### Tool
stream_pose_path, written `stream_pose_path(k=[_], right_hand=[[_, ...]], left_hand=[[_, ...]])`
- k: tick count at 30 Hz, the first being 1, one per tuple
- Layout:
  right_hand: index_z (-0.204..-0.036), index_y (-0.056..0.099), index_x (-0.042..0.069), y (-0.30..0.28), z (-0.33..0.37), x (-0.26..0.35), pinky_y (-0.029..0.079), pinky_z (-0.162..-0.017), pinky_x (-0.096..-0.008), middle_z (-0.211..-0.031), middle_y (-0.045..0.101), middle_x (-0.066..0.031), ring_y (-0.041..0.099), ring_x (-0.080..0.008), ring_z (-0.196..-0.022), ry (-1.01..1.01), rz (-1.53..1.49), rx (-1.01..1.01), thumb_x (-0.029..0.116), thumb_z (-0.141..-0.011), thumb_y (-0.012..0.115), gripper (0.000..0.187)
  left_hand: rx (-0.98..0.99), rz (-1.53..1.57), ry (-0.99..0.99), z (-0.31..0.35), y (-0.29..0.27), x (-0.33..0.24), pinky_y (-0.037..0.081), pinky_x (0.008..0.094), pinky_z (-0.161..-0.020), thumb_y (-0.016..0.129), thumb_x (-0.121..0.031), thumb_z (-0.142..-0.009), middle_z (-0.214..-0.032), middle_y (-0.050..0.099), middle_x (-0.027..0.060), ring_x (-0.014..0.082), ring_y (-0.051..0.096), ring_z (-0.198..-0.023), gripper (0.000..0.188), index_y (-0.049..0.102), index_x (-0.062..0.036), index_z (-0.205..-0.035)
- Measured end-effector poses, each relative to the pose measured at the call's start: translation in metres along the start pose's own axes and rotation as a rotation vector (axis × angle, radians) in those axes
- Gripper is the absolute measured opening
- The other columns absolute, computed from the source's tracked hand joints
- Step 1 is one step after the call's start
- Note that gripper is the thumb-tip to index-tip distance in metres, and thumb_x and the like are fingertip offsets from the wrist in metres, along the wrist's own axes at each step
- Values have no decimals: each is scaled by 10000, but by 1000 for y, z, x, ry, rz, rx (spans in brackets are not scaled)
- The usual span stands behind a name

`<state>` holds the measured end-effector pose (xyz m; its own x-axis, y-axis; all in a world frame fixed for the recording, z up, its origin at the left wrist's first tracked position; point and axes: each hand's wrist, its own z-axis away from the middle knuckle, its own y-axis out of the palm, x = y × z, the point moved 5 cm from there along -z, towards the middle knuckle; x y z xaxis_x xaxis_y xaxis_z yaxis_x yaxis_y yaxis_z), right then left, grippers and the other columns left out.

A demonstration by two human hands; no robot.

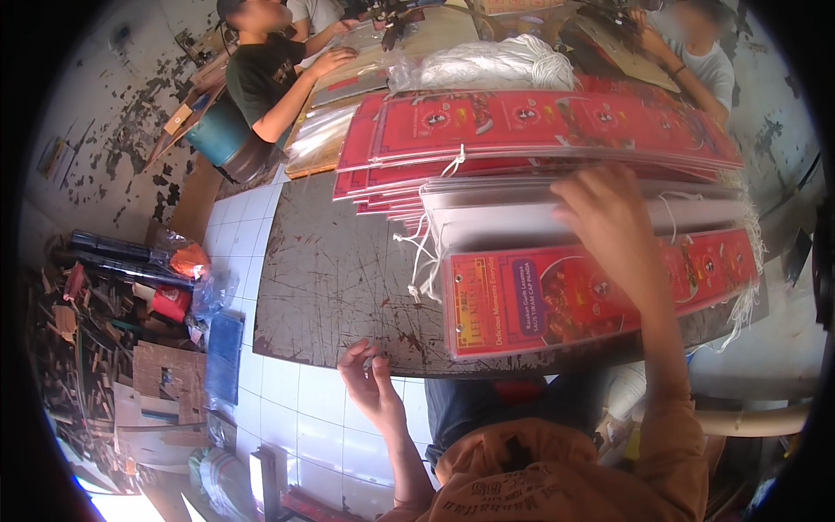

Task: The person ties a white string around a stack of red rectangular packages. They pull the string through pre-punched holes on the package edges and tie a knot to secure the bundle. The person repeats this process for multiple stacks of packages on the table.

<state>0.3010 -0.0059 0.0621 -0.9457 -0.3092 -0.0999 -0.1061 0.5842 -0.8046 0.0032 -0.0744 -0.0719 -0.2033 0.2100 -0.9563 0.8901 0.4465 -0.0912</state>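
A long red printed plastic strip banner [600,296] lies flat along the table's near edge, metal eyelets at its left end. Just behind it is a stack of similar strips showing white backs [513,219], with white strings [424,261] hanging from its left end. My right hand [600,204] is over these white backs, fingers bent and slightly blurred; whether they grip a strip cannot be made out. Off the table's front edge, my left hand [370,378] is raised with its fingers loosely bent and apart, holding nothing.
A tall pile of red strips [539,126] fills the table's far side, and a bundle of white cord [500,65] sits beyond it. The scratched dark table [322,270] shows at left. Two people work at the far left, another at far right. Wood scraps [87,348] cover the left floor.
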Motion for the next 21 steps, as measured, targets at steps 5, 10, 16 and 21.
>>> stream_pose_path(k=[5,10,16,21], right_hand=[[-984,585,74,-13,12,8,417,-839,-420,-997,535,-80,532,-238,-935,110,34,-73,167,-717,684,299],[-996,583,84,-29,52,3,425,-821,-398,-1033,539,-81,543,-257,-948,325,-55,-72,166,-739,683,288],[-962,549,42,-40,107,-75,426,-721,-412,-963,551,-126,544,-305,-869,751,268,-220,244,-815,630,262],[-902,540,10,-26,117,-99,429,-671,-399,-876,569,-130,548,-303,-777,832,102,-78,246,-867,561,240]], left_hand=[[-36,-19,-15,-2,-8,7,478,230,-632,513,-146,-895,-1092,501,95,147,505,-929,245,474,-1,-1087],[-33,-81,0,-3,-5,4,446,215,-661,510,-209,-907,-1066,539,59,113,510,-935,235,516,-31,-1061],[-27,-93,-21,-1,-3,3,415,246,-703,506,-219,-908,-1068,554,57,127,515,-936,235,536,-32,-1045],[7,-74,-19,2,-1,0,407,254,-708,501,-213,-908,-1043,560,67,127,510,-925,218,540,-26,-1014]])
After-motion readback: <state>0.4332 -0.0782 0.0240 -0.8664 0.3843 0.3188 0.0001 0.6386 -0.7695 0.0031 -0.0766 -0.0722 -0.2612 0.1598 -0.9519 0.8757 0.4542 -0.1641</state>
